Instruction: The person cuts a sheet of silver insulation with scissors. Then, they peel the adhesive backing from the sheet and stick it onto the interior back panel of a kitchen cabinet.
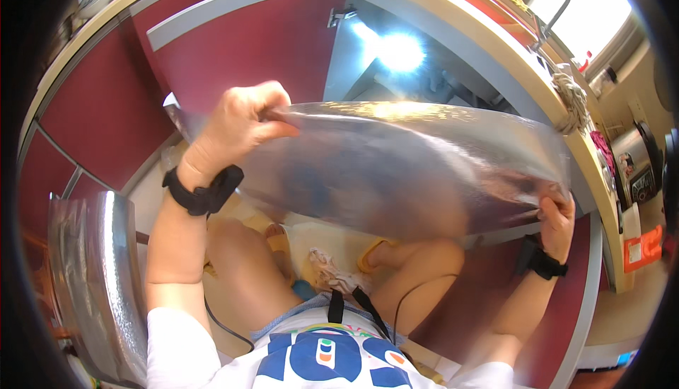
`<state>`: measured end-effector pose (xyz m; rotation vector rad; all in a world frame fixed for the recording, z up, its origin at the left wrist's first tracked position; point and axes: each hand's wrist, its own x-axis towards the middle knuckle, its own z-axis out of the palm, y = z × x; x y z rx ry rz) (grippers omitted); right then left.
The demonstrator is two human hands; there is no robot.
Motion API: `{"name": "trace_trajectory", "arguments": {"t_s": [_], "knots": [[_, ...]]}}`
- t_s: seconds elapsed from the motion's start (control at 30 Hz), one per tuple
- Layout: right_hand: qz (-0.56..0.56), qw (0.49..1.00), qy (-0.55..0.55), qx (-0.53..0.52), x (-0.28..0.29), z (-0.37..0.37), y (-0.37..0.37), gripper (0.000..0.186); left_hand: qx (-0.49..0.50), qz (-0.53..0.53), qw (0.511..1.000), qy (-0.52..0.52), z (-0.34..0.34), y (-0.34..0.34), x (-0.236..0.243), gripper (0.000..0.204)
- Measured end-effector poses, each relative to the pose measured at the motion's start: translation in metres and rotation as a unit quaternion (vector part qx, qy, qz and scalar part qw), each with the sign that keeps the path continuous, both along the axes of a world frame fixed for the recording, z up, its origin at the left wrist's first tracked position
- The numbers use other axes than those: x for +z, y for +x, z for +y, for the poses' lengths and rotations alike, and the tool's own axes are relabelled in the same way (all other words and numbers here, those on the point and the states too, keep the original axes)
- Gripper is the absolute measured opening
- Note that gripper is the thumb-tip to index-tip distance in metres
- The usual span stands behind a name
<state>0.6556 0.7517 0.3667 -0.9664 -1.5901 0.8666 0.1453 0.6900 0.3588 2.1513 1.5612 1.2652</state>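
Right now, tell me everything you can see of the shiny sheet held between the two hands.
The shiny sheet is a wide, thin, silvery film, foil-like and partly see-through, with legs and yellow sandals blurred behind it. It is stretched roughly level and bowed upward in front of the open cabinet, glinting along its top edge. The left hand pinches its upper left corner; the right hand grips its lower right edge. Nothing else visibly touches it.

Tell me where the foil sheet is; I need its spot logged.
In the head view, the foil sheet stretches mid-frame between left hand and right hand, before the open cabinet.
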Motion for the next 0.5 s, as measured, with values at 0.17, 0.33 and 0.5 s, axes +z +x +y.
{"name": "trace_trajectory", "arguments": {"t_s": [0.17,0.33,0.5], "knots": [[0.036,0.996,0.045,-0.068,-0.005,-0.006,0.046,0.020,0.008,-0.059,0.988,-0.139,-0.033,-0.051,0.000,0.022],[0.099,0.993,0.039,-0.055,-0.021,-0.001,0.102,0.025,0.107,0.055,0.980,-0.158,-0.052,-0.126,-0.055,0.016],[0.097,0.994,0.033,-0.034,-0.024,0.007,0.124,0.023,0.192,0.177,0.947,-0.186,-0.065,-0.169,-0.086,0.015]]}}
